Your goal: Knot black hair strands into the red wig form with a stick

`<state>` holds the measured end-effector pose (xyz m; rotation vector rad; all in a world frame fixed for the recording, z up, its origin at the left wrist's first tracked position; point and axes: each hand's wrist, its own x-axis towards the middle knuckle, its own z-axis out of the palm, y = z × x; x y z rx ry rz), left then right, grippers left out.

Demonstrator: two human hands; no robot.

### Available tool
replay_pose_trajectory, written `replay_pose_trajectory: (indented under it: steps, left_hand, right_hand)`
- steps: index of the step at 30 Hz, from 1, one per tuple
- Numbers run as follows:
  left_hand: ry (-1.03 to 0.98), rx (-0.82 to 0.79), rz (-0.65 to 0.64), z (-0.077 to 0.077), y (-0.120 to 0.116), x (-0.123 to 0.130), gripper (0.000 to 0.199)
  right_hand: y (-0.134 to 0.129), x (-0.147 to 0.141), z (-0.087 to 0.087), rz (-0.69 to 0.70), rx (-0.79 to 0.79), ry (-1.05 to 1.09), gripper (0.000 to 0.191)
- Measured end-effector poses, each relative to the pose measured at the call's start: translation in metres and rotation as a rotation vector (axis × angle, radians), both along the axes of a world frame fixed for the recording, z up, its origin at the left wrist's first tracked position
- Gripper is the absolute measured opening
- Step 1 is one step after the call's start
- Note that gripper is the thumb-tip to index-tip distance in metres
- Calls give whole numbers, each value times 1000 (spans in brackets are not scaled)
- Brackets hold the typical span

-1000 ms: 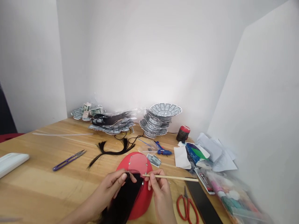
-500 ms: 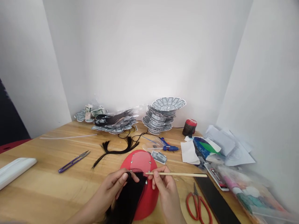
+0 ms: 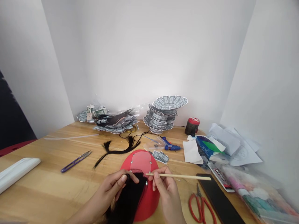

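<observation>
Your widest surface is the light wooden table (image 3: 53,189), spreading out below and around your fingers. Beneath your fingertips lies the rounded red sheet-like piece (image 3: 151,196), a paler pink-red panel set into its upper part. The long, straight black hair bundle (image 3: 128,199) lies over the red piece's lower left, running down from your left fingertips. Your left hand (image 3: 113,186) has thumb and forefinger closed on its rolled upper edge, with a fingertip laid on the strands.

Beyond your fingers, near the wall, stands the stack of grey-and-white banknote-print paper bowls (image 3: 161,117). The flat black strip (image 3: 219,197) lies right of your right fingers, and the white oblong case (image 3: 17,172) well to the left of your left ones. Nearer your right fingers are the red-handled scissors (image 3: 199,194); the slim purple thread snips (image 3: 73,163) lie ahead and left of your left fingers. The blue glue gun (image 3: 171,147) sits beyond your right fingertips.

Your right hand (image 3: 167,186) pinches the thin pale wooden stick (image 3: 187,176) between thumb and forefinger, its tip just beside the hair's upper right corner. Small silver studs (image 3: 146,183) dot the red piece close to your fingertips.
</observation>
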<state>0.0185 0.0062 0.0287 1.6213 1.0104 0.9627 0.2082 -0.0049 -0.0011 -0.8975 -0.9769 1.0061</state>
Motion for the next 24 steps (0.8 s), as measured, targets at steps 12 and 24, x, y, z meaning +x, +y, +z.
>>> replay_pose_trajectory:
  steps: [12,24]
  left_hand:
    - [17,-35,-32,-2,-1,-3,54]
    - [-29,-140,-63,-14,0,-6,50]
  right_hand:
    - [-8,-3,17,-18,-49,20,39]
    - [-5,12,3,58,-58,-82,32]
